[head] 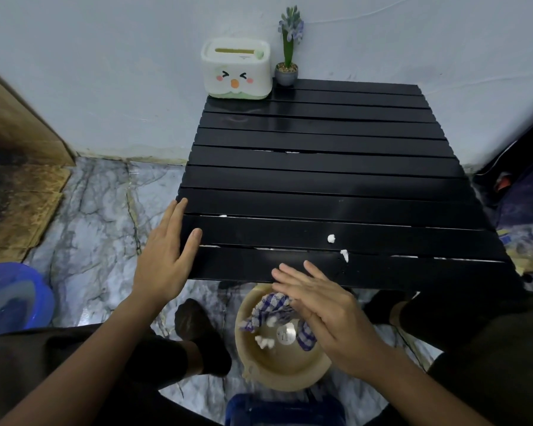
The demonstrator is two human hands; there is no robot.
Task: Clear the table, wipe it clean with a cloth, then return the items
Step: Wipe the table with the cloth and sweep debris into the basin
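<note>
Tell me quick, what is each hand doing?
Left hand: open, flat against the table edge, holding nothing.
Right hand: open, fingers straight, over the checked cloth in the basin.

Right hand [317,305] over checked cloth [271,305] (in a basin [290,373]).

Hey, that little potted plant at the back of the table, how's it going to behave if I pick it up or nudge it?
The potted plant looks top-heavy: a tall stem over a small pot, so a push could tip it. The pot seems light enough for one hand. The pebbles on its soil may spill if it tilts.
</note>
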